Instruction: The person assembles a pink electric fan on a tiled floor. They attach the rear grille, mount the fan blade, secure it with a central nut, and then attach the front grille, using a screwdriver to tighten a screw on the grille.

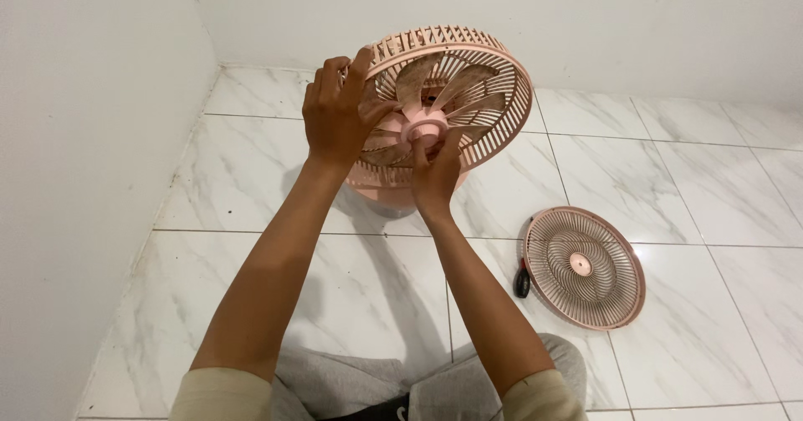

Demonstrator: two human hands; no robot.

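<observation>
Head view: right hand (437,173) covers fan hub (422,126); screwdriver (522,282) half-hidden behind grille (585,266).

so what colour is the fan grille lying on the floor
Pale pink, seen in the head view: the fan grille lies flat on the white marbled floor.

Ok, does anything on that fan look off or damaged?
The fan has its front grille off, lying flat on the floor tiles. The exposed blades carry brown, dusty grime. No cracks or breaks show. A dark-handled tool lies partly under the grille.
</observation>
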